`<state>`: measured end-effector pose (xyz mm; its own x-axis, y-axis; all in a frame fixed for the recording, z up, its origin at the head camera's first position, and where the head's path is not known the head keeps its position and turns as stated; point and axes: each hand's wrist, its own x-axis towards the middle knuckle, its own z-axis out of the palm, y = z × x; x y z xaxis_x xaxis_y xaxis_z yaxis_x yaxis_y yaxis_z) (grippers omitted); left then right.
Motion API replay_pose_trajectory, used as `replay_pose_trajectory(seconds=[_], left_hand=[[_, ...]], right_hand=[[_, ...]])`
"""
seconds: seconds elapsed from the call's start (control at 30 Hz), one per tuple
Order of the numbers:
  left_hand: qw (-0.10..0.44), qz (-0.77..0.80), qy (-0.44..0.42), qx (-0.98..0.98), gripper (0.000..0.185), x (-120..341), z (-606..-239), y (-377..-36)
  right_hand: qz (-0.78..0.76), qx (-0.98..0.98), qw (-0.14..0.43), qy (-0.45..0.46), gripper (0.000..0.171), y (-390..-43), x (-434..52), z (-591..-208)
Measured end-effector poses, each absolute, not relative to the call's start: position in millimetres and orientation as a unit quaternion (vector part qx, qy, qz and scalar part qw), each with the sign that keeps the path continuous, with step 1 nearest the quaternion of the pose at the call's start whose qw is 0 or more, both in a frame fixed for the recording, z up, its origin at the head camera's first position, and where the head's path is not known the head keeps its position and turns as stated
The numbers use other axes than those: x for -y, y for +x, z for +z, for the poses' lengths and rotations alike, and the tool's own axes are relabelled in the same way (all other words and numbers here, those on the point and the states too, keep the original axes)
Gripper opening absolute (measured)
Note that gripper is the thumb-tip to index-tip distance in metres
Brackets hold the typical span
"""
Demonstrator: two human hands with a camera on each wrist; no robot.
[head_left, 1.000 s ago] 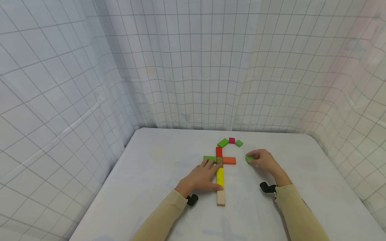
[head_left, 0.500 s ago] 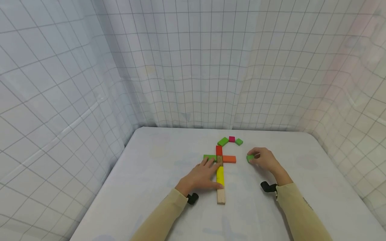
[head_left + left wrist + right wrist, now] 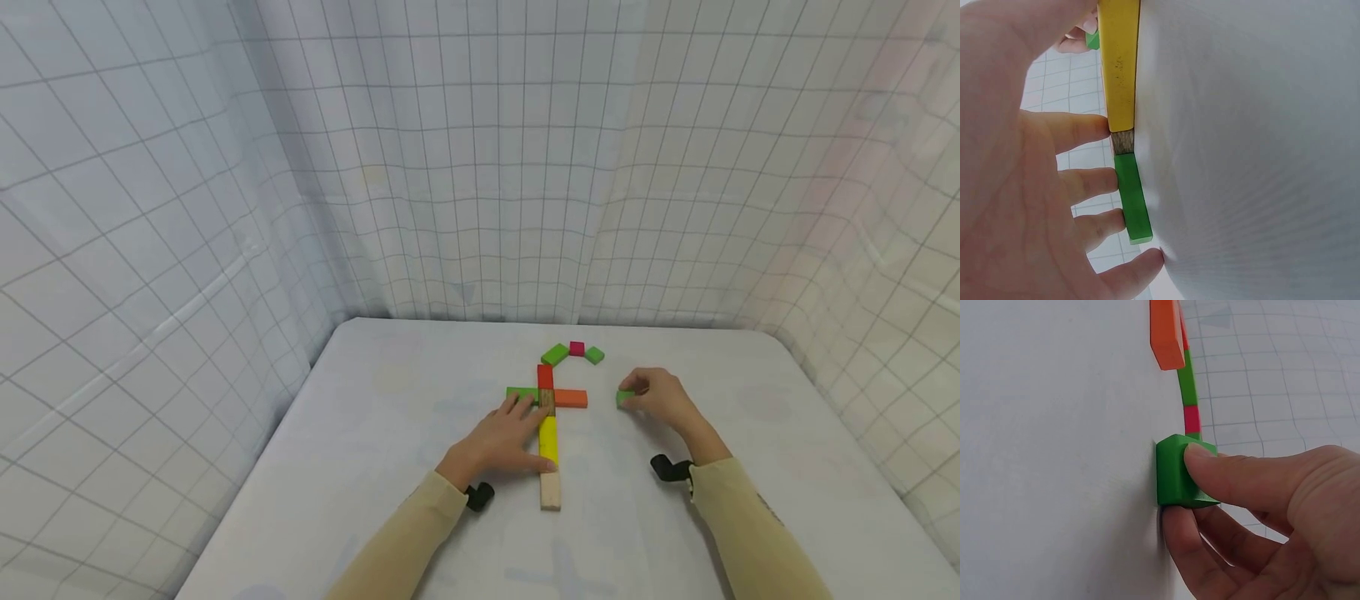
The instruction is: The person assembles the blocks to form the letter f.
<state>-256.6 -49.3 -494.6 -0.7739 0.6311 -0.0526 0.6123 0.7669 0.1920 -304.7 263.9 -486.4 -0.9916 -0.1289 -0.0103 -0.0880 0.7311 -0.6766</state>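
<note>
My right hand [image 3: 660,403] pinches a small green block [image 3: 1172,472] between thumb and fingers, low at the white table. Fingers spread, my left hand [image 3: 501,437] rests across a row of blocks. Its fingertips touch a longer green block [image 3: 1134,200] and the brown wood-grain block [image 3: 547,401]; its thumb lies by the yellow block [image 3: 549,437] near a plain wooden block [image 3: 551,492]. An orange block [image 3: 572,398] juts right from the brown one, and a red block [image 3: 545,377] sits beyond it.
Past the red block, a green block [image 3: 555,355], a pink block [image 3: 577,348] and another small green block [image 3: 595,356] curve to the right. The white table [image 3: 397,392] ends at a hanging grid-patterned sheet [image 3: 480,208] behind, with more sheet at both sides.
The small green block has turned between my right fingers and shifted slightly right with that hand. My left hand stays in place on the row.
</note>
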Motion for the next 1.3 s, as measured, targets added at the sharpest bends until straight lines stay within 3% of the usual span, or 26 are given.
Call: replay_pose_trajectory(seconds=[0.67, 1.3], left_hand=[[0.059, 0.082, 0.326, -0.940, 0.095, 49, -496, -256], [0.059, 0.080, 0.327, -0.940, 0.094, 49, -495, -258]], right_hand=[[-0.362, -0.930, 0.022, -0.061, 0.025, -306, -265, -492], [-0.445, -0.895, 0.001, 0.018, 0.034, -321, -259, -498]])
